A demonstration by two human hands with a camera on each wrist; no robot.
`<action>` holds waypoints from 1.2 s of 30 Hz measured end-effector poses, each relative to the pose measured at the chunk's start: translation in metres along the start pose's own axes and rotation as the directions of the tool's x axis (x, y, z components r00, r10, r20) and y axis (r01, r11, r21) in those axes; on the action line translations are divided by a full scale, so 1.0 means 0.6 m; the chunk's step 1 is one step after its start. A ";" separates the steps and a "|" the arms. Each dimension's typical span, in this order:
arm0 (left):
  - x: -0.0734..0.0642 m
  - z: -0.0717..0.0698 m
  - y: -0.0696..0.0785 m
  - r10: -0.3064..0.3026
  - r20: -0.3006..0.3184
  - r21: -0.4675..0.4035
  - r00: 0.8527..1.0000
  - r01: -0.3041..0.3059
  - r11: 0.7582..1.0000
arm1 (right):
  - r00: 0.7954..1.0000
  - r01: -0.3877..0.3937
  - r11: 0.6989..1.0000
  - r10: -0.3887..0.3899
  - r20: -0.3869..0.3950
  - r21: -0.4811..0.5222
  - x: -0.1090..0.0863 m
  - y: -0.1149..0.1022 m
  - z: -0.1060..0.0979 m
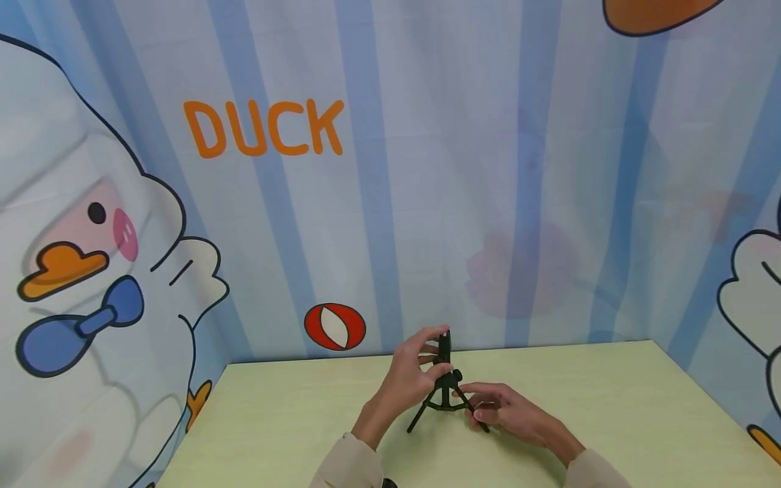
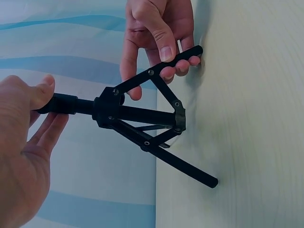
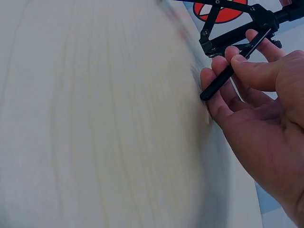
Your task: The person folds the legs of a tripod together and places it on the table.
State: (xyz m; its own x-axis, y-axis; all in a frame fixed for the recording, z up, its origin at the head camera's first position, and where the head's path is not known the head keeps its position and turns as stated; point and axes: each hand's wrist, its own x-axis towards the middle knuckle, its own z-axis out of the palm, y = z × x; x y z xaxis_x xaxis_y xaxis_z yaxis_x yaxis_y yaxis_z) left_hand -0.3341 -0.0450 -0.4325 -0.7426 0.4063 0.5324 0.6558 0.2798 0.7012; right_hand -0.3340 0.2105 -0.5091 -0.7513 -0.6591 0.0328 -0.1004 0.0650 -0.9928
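A small black tripod (image 1: pixel 446 381) is held upright at the table, its legs spread and braced to the central tube. My left hand (image 1: pixel 405 376) grips its top part, fingers behind and thumb in front; the left wrist view shows this hand (image 2: pixel 21 142) around the narrow upper end. With thumb and fingers, my right hand (image 1: pixel 515 413) pinches one leg near its lower end. In the right wrist view that leg (image 3: pixel 217 89) lies between the thumb and curled fingers. Another leg (image 2: pixel 185 171) slants free in the left wrist view. Fingers partly cover the tripod's top.
The tripod is over a pale yellow-green table (image 1: pixel 293 420). Behind it hangs a blue-and-white striped curtain (image 1: pixel 427 203) with printed ducks and the word DUCK. A small dark round thing (image 1: pixel 389 483) shows at the bottom edge by the left sleeve.
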 end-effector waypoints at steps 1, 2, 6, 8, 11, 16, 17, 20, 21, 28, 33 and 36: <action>0.000 0.000 0.000 -0.001 0.002 0.000 1.000 0.001 1.000 | 1.000 -0.004 1.000 0.004 -0.004 -0.001 0.000 -0.001 0.001; 0.000 0.000 0.000 -0.003 0.003 -0.003 1.000 0.003 1.000 | 1.000 -0.005 1.000 0.005 -0.008 -0.007 0.000 -0.001 0.002; 0.000 -0.001 0.000 -0.006 0.004 -0.016 1.000 0.006 1.000 | 1.000 0.009 0.999 -0.010 -0.019 -0.038 0.000 -0.002 0.004; 0.001 -0.003 0.000 -0.004 0.003 -0.020 1.000 0.004 1.000 | 1.000 0.027 0.998 -0.028 -0.014 -0.060 0.001 0.000 0.004; 0.001 -0.004 0.000 -0.003 0.004 -0.019 1.000 0.003 1.000 | 0.998 0.057 0.994 -0.057 0.007 -0.092 0.001 0.002 0.003; 0.002 -0.002 -0.003 -0.006 0.013 -0.018 1.000 0.007 1.000 | 0.997 0.070 0.991 -0.066 0.040 -0.115 -0.002 0.008 -0.002; 0.001 -0.003 -0.003 -0.010 0.014 -0.018 1.000 0.010 1.000 | 0.997 0.072 0.991 -0.067 0.045 -0.113 -0.002 0.008 -0.003; 0.001 -0.004 -0.001 -0.016 0.017 -0.017 1.000 0.016 1.000 | 0.995 0.094 0.990 -0.088 0.056 -0.106 0.001 0.009 -0.002; 0.001 -0.005 -0.001 -0.019 0.017 -0.016 1.000 0.019 1.000 | 0.994 0.103 0.989 -0.098 0.057 -0.103 0.001 0.008 -0.001; -0.001 -0.011 0.000 -0.029 0.019 -0.011 0.999 0.030 1.000 | 0.991 0.133 0.984 -0.131 0.022 -0.121 0.007 0.010 0.008; 0.000 -0.013 0.001 -0.027 0.022 -0.004 0.999 0.027 1.000 | 0.985 0.172 0.975 -0.174 -0.006 -0.140 0.013 0.014 0.013; -0.001 -0.012 0.001 -0.025 0.022 -0.003 0.999 0.025 1.000 | 0.982 0.174 0.972 -0.182 -0.040 -0.160 0.016 0.016 0.019</action>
State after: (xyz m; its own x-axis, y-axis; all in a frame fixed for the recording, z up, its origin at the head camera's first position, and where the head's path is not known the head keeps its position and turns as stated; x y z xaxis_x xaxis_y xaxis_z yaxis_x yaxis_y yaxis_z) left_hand -0.3345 -0.0514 -0.4288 -0.7559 0.4180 0.5040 0.6362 0.2871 0.7161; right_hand -0.3350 0.1963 -0.5197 -0.7459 -0.6294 0.2178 -0.3326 0.0688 -0.9405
